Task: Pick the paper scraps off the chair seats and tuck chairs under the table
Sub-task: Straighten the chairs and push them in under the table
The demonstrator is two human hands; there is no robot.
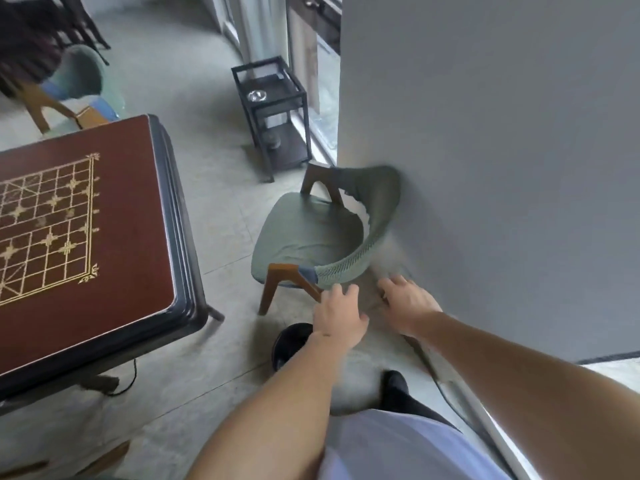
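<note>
A green chair (311, 237) with brown wooden legs and a curved woven back stands against the grey wall, away from the table. Its seat shows no paper scrap. My left hand (337, 315) hovers just below the chair's near armrest corner, fingers apart, holding nothing. My right hand (407, 303) is beside it, below the chair's back, also open and empty. The dark table (180, 237) with a red top and a gold board pattern fills the left side. A second green chair (83, 77) stands beyond the table's far edge.
A black bin (291, 344) sits on the floor under my left wrist. A black two-tier side stand (273, 109) with a glass ashtray stands behind the chair by the window. A cable trails under the table. The grey wall (502, 168) closes the right side.
</note>
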